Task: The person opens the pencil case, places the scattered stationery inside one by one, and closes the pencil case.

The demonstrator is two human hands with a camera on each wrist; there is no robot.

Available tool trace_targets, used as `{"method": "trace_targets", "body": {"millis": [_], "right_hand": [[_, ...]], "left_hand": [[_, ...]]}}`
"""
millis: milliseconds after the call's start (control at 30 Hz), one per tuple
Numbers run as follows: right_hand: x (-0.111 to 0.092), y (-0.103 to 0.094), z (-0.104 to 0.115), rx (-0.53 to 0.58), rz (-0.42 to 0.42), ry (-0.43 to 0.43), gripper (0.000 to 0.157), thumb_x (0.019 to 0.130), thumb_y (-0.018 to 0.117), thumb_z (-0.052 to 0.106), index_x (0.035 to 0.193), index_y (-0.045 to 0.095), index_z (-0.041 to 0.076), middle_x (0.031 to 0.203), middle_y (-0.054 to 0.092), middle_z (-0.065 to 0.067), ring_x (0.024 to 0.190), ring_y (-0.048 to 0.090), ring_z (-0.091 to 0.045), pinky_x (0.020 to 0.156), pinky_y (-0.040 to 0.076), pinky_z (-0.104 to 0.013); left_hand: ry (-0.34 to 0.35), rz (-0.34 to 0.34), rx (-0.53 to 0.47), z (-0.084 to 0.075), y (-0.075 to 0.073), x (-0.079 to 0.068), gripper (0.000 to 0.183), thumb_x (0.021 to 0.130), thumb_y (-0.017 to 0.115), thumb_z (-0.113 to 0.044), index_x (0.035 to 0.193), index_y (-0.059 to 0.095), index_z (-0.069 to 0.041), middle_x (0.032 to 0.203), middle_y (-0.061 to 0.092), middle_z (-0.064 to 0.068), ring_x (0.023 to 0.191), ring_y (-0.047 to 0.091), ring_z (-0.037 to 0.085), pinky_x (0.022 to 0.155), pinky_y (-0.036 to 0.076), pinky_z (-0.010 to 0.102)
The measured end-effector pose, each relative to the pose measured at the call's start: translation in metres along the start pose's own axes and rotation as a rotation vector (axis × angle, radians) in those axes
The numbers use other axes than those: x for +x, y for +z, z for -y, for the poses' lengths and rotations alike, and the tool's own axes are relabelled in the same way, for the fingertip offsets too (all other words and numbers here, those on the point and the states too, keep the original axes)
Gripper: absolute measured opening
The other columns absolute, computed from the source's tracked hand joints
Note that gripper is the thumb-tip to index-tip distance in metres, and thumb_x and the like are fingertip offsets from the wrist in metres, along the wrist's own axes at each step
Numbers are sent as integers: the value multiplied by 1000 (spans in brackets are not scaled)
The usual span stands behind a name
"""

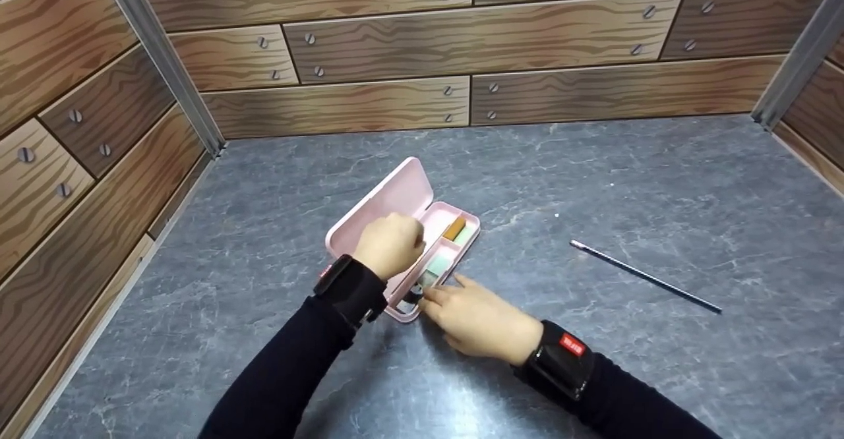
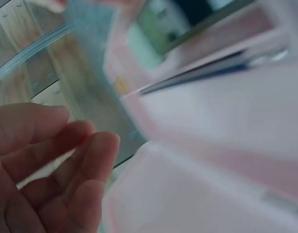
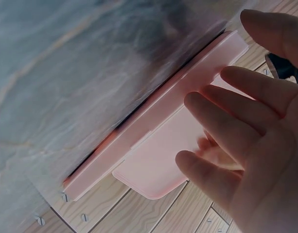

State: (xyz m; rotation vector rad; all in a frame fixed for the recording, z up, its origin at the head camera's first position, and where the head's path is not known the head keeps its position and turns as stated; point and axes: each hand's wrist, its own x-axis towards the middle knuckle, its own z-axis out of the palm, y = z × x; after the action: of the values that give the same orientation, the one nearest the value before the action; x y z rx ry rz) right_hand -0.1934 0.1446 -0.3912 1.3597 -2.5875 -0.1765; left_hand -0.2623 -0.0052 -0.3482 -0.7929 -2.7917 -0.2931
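A pink pencil case lies on the table with its lid raised. Over its inside hangs my left hand; in the left wrist view its fingers are loosely bent with nothing between them. A dark blue pencil lies along the case's long compartment. The right hand is at the near right side of the case, fingers extended, fingertips right at the wall. An orange-brown block, a pale green block and a small dark item sit in the narrow compartments, the dark one partly hidden.
Another dark pencil lies on the grey marbled table to the right of the case. Wood-patterned walls stand at the back and on both sides.
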Motion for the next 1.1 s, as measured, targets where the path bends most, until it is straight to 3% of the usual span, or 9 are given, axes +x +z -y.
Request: {"method": "trace_targets", "body": {"millis": [167,333,600,867,1100], "right_hand": [[1,2,0,-11,-62,-11,40,68,68,17,104,58,5,106,58,-9,100,54,-21,86,37,-46],[0,3,0,-2,-66,-11,41,67,68,17,105,58,5,106,58,-8,100,54,-21,87,37,-47],[0,3,0,-11,-21,-4,48,67,70,21,109,57,4,110,57,-9,104,52,-21,90,35,-47],[-1,0,-1,-1,2,0,51,67,70,22,113,56,4,113,56,-10,107,50,-22,91,34,-47],[0,-2,-8,-37,-107,-33,31,69,65,11,100,61,6,97,60,-5,92,55,-18,83,40,-39]], "left_hand": [[100,-160,40,0,-7,-4,20,76,58,-13,56,55,-11,55,51,1,50,51,19,47,41,36],[110,-218,8,2,-5,-9,20,76,60,-15,57,56,-13,56,49,-2,50,51,17,46,40,35],[99,-206,-5,0,2,-16,13,76,62,-19,65,64,-12,61,56,-2,54,55,18,48,42,34],[86,-176,-24,-2,6,-19,18,78,62,-22,62,61,-13,59,55,-3,51,52,16,48,41,34],[87,-168,-29,-6,6,-21,19,78,63,-23,62,60,-13,59,54,-4,52,52,15,47,40,33]]}}
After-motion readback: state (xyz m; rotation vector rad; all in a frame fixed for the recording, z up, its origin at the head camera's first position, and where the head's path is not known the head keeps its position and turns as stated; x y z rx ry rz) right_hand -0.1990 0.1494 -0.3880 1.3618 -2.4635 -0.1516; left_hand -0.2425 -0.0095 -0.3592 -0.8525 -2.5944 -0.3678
